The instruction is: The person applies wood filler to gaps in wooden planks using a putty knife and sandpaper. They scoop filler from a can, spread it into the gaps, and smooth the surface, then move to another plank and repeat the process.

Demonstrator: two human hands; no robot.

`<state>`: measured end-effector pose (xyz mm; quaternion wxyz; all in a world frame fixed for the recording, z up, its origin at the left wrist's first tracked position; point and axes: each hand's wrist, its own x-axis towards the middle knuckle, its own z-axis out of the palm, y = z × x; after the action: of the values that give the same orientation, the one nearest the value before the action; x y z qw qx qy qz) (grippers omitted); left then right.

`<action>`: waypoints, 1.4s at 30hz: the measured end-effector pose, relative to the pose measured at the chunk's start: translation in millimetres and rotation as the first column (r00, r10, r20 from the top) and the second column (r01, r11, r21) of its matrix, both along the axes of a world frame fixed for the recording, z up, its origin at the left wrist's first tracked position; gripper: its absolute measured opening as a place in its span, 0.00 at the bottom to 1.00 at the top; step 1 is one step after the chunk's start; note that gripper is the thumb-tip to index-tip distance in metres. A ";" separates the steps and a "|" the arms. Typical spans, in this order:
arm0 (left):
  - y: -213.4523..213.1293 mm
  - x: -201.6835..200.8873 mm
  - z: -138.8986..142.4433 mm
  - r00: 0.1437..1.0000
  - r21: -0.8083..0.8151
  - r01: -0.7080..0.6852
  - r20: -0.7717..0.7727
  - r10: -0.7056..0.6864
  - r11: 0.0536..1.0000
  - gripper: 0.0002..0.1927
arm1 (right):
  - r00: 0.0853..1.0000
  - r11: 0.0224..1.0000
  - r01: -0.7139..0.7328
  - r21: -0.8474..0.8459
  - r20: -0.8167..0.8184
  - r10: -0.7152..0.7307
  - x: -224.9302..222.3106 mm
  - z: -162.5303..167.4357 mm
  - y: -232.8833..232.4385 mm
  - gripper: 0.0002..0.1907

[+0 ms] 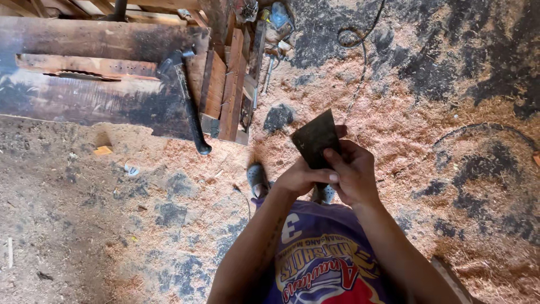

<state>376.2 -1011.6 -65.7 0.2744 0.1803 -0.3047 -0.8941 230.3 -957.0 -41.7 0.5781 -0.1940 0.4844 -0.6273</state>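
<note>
I hold a dark, flat, roughly square piece of sheet material in front of my body, above the sawdust floor. My right hand grips its lower edge, thumb laid across the face. My left hand closes on the same lower edge from the left. The piece tilts, one corner pointing up. Below the hands I see my shoes and a purple printed shirt.
A dark-handled hammer lies on a worn wooden workbench at the upper left, its handle overhanging the edge. Stacked wood slats sit beside it. A cable runs over the sawdust-covered floor.
</note>
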 end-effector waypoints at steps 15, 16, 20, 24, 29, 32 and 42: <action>-44.5 4.7 21.2 0.927 -0.330 -0.321 0.081 0.366 0.887 0.41 | 0.655 0.949 0.283 -0.139 -0.695 -0.297 -58.3 29.5 19.0 0.15; -45.2 5.2 17.1 0.942 -0.278 -0.258 0.139 0.304 0.925 0.37 | 0.596 0.963 0.078 -0.258 -0.762 -0.253 -58.7 36.8 21.1 0.13; -28.3 7.5 9.5 0.885 -0.527 0.162 0.452 0.114 0.834 0.22 | 0.235 0.830 -0.500 -0.247 -0.961 -0.144 -33.9 60.9 32.3 0.13; -10.5 7.6 18.1 0.866 -0.502 0.174 0.488 0.111 0.847 0.20 | 0.156 0.775 -0.546 -0.319 -0.947 -0.280 -13.3 89.7 25.8 0.19; 4.0 0.4 33.9 0.885 -0.651 0.054 0.382 0.265 0.757 0.16 | 0.075 0.794 -0.495 -0.353 -0.928 -0.366 -3.1 114.1 12.0 0.26; 4.9 0.3 44.5 0.860 -0.669 0.082 0.422 0.286 0.739 0.15 | 0.091 0.793 -0.486 -0.367 -0.924 -0.372 -1.4 108.8 8.4 0.25; -7.8 16.1 86.7 0.955 -0.609 -0.191 0.067 0.290 0.770 0.43 | 0.139 0.775 -0.493 -0.394 -0.916 -0.377 3.9 91.8 4.6 0.25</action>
<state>392.3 -1019.4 21.0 0.4046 0.1925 -0.5649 -0.6929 234.1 -952.4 50.1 0.0370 -0.7550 0.4899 -0.4344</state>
